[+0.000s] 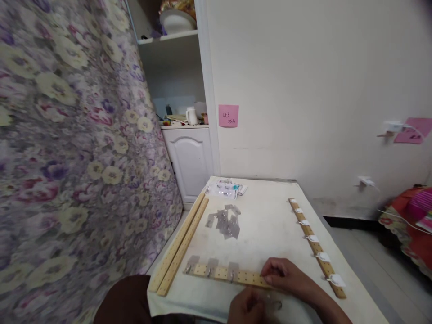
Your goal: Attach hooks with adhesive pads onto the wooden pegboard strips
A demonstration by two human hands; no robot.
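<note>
A perforated wooden strip (222, 272) lies crosswise near the table's front, with three clear adhesive hooks (232, 271) on its left half. Over the strip's right part is my right hand (283, 273), thumb and fingers pinched together; what they hold, if anything, is too small to make out. My left hand (246, 307) is closed just below the strip at the front edge. A clear hook (274, 305) with a metal prong shows beside its fingers and appears held there, partly blurred. Farther back lies a loose pile of clear hooks (225, 223).
Two more perforated strips (182, 245) lie along the table's left edge. At the right, another strip (319, 249) bears several white hooks (313, 238). Plastic packaging (226, 189) sits at the back. A flowered curtain (84, 148) hangs to the left; a wall (270, 112) stands behind.
</note>
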